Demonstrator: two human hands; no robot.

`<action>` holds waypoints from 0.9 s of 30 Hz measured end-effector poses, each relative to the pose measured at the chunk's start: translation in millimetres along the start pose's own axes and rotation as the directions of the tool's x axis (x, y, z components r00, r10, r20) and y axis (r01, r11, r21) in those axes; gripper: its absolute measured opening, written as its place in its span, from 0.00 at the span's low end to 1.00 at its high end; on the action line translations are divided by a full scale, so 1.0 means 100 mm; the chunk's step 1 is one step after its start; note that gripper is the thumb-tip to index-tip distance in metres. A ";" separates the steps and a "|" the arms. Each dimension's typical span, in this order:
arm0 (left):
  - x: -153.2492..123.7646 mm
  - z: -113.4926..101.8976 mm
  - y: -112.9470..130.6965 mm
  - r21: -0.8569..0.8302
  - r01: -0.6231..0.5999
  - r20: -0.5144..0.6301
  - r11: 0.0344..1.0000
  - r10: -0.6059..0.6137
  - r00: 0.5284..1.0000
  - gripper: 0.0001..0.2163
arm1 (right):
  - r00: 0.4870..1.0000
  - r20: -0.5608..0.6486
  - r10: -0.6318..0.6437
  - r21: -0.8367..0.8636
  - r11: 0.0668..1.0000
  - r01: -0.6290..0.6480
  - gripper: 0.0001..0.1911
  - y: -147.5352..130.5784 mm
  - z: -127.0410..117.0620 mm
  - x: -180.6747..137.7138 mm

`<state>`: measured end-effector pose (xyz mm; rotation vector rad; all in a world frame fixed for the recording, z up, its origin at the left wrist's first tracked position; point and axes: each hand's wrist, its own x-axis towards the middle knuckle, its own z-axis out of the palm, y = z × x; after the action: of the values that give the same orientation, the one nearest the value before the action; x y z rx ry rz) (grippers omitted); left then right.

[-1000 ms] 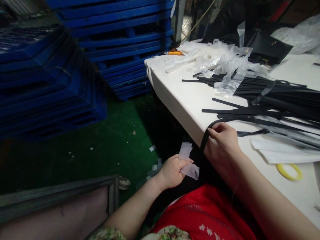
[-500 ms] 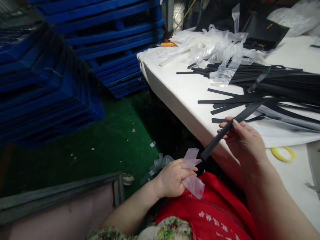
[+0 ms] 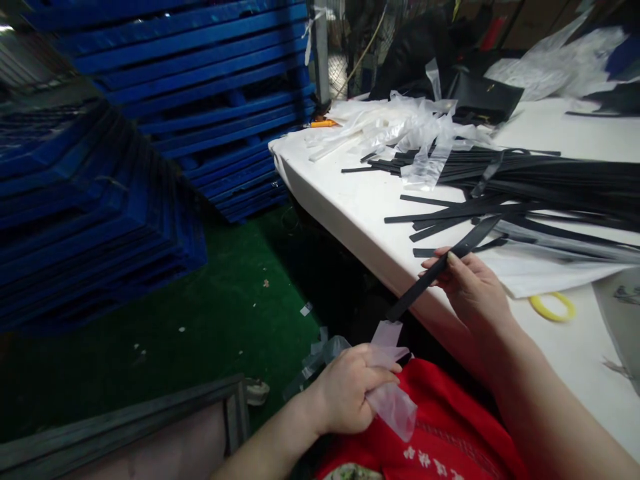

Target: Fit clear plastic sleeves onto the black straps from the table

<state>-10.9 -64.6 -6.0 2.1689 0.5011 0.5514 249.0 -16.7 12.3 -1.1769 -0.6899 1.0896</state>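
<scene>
My left hand [image 3: 353, 387] is closed around a crumpled clear plastic sleeve [image 3: 397, 407], whose ends stick out above and below the fingers. Between the thumb and fingers of my right hand [image 3: 470, 283] is a flat black strap [image 3: 417, 290]. The strap slants down to the left past the table edge, and its lower end is right by the top of the sleeve; whether they touch I cannot tell. Beyond the right hand, several loose black straps [image 3: 430, 217] lie on the white table [image 3: 325, 193], beside a thick bundle of black straps [image 3: 565, 177] with a clear sleeve across it.
Clear plastic sleeves [image 3: 400, 123] are heaped at the table's far corner, near an orange-handled tool [image 3: 321, 123]. A yellow ring [image 3: 553, 307] lies right of my right hand. Blue pallets [image 3: 200, 100] are stacked at the left. A grey frame [image 3: 235, 407] stands low on the left.
The view has tilted up a little. The black strap's lower end and the top of the plastic sleeve have come closer together. Both hands keep their hold.
</scene>
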 end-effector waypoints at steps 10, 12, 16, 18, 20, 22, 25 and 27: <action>0.20 -0.14 -0.03 -0.199 -0.010 0.049 0.980 0.020 0.999 0.11 | 0.981 0.057 0.184 -0.090 0.980 -0.179 0.15 -0.06 0.00 -0.17; 0.28 -0.16 -0.04 -0.253 0.004 0.051 0.967 0.010 0.999 0.10 | 0.963 0.093 0.253 -0.018 0.967 -0.253 0.13 -0.04 0.03 -0.22; 0.41 -0.13 -0.06 -0.379 0.041 0.022 0.925 -0.035 0.999 0.10 | 0.926 0.186 0.328 0.058 0.937 -0.344 0.15 0.13 0.02 -0.28; 0.46 -0.09 -0.10 -0.418 0.056 -0.007 0.907 -0.065 0.998 0.12 | 0.918 0.207 0.339 0.007 0.938 -0.348 0.19 0.27 0.00 -0.28; 0.49 -0.03 -0.18 -0.420 0.072 -0.026 0.905 -0.091 0.996 0.15 | 0.907 0.229 0.353 -0.079 0.935 -0.345 0.24 0.41 -0.03 -0.27; 0.51 0.04 -0.28 -0.397 0.076 -0.026 0.915 -0.094 0.995 0.16 | 0.889 0.255 0.381 -0.178 0.922 -0.345 0.29 0.52 -0.07 -0.25; 0.55 0.11 -0.42 -0.362 0.067 0.005 0.930 -0.070 0.998 0.15 | 0.840 0.293 0.456 -0.372 0.864 -0.339 0.34 0.50 -0.12 -0.21; 0.58 0.14 -0.49 -0.330 0.077 0.025 0.941 -0.073 0.997 0.14 | 0.751 0.304 0.585 -0.585 0.738 -0.338 0.35 0.33 -0.14 -0.12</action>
<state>36.1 -14.6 -40.7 1.8240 0.4467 0.5380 247.4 -33.2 -21.9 -1.6094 -1.1375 1.7495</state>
